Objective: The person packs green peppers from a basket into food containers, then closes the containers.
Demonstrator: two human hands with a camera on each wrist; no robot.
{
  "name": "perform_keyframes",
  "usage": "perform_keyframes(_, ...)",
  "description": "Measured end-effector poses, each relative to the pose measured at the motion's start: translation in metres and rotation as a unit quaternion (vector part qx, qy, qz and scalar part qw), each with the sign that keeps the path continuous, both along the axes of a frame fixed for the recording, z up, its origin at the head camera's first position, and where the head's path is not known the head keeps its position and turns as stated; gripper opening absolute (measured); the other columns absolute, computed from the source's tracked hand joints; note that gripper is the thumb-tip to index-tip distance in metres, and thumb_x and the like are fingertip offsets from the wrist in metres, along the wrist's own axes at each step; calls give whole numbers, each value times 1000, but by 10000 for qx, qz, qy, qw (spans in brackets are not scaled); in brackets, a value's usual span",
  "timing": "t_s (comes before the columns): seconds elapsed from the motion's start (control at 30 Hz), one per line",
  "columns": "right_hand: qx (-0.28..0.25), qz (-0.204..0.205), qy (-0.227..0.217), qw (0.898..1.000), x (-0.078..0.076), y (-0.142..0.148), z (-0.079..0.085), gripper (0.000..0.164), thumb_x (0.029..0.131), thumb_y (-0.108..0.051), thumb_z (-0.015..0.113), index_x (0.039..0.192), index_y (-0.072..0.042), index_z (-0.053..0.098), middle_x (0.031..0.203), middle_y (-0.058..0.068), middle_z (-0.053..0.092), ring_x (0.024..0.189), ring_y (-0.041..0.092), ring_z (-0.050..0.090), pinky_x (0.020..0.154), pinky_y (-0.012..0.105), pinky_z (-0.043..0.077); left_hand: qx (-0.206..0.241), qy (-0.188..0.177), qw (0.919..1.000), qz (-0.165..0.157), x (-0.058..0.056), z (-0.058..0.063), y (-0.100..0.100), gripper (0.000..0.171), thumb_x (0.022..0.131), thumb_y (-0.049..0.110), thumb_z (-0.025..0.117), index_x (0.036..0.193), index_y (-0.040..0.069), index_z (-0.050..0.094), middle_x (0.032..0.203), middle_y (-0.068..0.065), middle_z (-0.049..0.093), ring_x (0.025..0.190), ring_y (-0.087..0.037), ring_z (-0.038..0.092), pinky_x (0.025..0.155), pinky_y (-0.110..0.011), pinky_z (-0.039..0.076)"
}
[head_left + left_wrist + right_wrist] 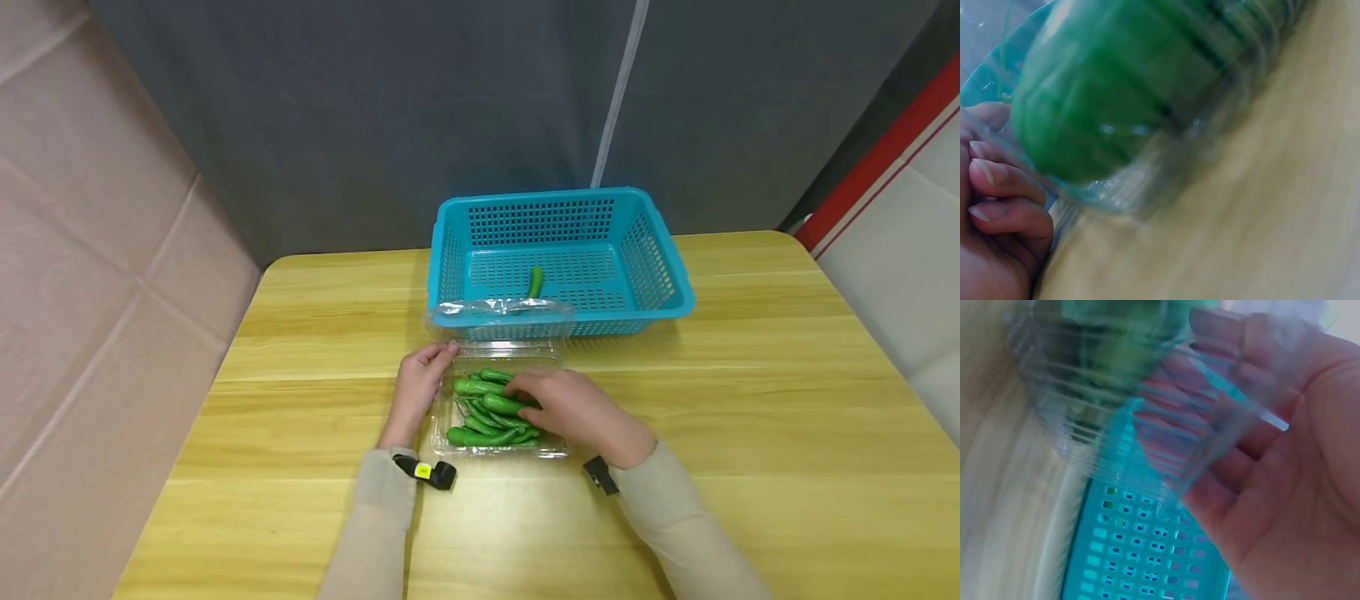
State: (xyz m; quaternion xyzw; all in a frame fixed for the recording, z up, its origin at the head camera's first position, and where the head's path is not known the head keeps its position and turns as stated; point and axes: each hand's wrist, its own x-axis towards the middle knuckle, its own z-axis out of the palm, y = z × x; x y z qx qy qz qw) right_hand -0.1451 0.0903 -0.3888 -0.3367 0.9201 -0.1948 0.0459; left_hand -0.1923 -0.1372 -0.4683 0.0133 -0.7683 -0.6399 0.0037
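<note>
A clear plastic clamshell box (442, 450) stands on the table with its lid folded back, holding several green peppers (480, 437). My left hand (416, 387) pinches the box near its far left corner, by the hinge. In the left wrist view, its fingers (1013, 215) are curled beside the clear wall. From the right, my right hand (573, 408) reaches into the box, thumb and fingers around a green pepper (498, 405). The right wrist view shows those fingers blurred behind the plastic.
Behind the box stands a blue-green perforated basket (671, 292) with a green pepper (535, 282) in it. The raised clear lid (498, 312) overlaps the basket's front edge. Under everything is a wood-grain table (765, 400), with a dark grey curtain (360, 125) beyond its far edge.
</note>
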Motion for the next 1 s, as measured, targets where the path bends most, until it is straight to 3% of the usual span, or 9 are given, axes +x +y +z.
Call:
perform_keyframes(0.17,-97,-20,28,9999,-2,4,4,26,78,-18,69,103,-13,63,88,-4,61,75,9,55,67,26,47,1,-12,10000,11,0,-1,0,41,79,52,59,96,16,67,51,0,42,35,-10,33,29,-24,28)
perform_keyframes(0.33,-137,-112,64,9998,-4,9,9,29,79,-18,68,106,-12,62,88,-3,61,77,10,57,67,26,48,-7,-96,9999,-37,0,1,-1,41,80,50,58,97,14,67,49,2,41,35,-9,33,29,-25,29)
perform_keyframes(0.53,-282,-300,125,9991,-5,17,15,26,82,-21,65,106,-13,62,87,-6,60,78,6,55,69,24,48,14,-193,9997,-115,7,21,2,31,87,34,57,100,7,66,49,2,41,33,-6,33,30,-23,29)
perform_keyframes(0.73,-361,-381,159,9985,-7,24,18,24,83,-20,64,106,-12,62,85,-8,60,78,6,56,70,25,48,-40,-104,9999,-70,0,2,-1,39,82,47,58,98,13,67,49,3,41,34,-8,33,29,-24,29)
perform_keyframes(1.0,-436,-636,239,9967,-8,40,28,23,84,-20,63,104,-11,63,88,-6,60,81,10,57,73,30,49,-88,-34,9999,-58,-1,0,-1,41,81,51,58,97,14,67,48,3,39,34,-9,32,28,-24,28)
